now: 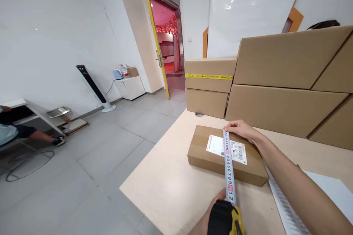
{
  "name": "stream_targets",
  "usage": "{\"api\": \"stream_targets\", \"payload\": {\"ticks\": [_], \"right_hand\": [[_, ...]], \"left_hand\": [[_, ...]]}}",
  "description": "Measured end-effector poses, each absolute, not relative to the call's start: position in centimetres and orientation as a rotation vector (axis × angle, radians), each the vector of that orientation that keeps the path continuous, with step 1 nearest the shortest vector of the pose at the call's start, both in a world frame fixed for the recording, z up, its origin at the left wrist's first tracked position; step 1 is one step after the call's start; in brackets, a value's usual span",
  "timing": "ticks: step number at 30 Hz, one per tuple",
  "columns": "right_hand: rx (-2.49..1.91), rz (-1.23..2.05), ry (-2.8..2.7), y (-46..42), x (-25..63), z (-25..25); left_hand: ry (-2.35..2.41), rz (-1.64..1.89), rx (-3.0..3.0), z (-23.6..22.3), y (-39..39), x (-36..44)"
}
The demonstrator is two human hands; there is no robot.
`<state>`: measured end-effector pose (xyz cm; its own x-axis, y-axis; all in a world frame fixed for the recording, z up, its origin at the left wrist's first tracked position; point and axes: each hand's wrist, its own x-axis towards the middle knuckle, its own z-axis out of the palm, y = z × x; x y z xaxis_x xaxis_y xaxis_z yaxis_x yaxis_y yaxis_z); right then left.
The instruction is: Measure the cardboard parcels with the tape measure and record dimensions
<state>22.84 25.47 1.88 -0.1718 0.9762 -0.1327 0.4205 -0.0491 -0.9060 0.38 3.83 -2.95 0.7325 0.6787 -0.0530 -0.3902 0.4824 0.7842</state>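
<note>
A flat cardboard parcel [205,158] with a white shipping label [217,145] lies on the pale table [171,194]. My left hand [213,205] grips a black and yellow tape measure case [225,218] at the table's near side. Its white blade [228,165] runs across the parcel's top. My right hand [241,129] pinches the blade's end at the parcel's far edge.
Large cardboard boxes [278,88] are stacked along the table's far side, one [209,75] with yellow tape. White paper sheets [328,191] lie at the right. A person's leg [41,137] shows at the far left by a white desk. A tower fan [92,86] stands on the grey floor.
</note>
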Motion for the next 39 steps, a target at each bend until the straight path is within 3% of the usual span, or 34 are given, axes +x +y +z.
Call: {"api": "stream_targets", "payload": {"ticks": [18, 39], "right_hand": [[-1.476, 1.236, -1.605, 25.5, 23.1, 2.0], [-1.477, 1.214, -1.63, 25.3, 23.0, 2.1]], "left_hand": [[0.568, 0.601, 0.642, -7.4, 4.6, 3.6], [0.537, 0.602, 0.694, -4.4, 5.0, 3.1]]}}
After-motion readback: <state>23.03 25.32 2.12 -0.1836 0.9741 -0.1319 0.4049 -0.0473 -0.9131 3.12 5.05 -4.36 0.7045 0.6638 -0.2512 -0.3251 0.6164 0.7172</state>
